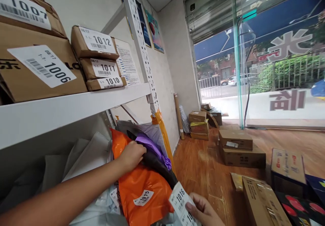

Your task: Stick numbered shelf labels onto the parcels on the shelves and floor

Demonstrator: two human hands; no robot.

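Note:
My left hand (132,154) reaches across to the lower shelf, its fingers closed at the edge of a black plastic mailer (154,160). In front of that mailer stands an orange plastic mailer (142,182) with a label (144,198) reading 1015. Purple plastic packaging (149,143) shows just behind the black one. At the bottom, my right hand (203,209) pinches a strip of white barcode labels (180,199) between thumb and fingers. The top label reads 1016; the one below is partly covered by the thumb.
A white shelf beam (76,109) carries labelled boxes, among them 1006 (43,63) and 1012 (95,40). Grey mailers (81,155) fill the space underneath. Orange tape wraps the perforated post (142,50). Cartons (242,155) stand on the wooden floor (195,172) near a glass front.

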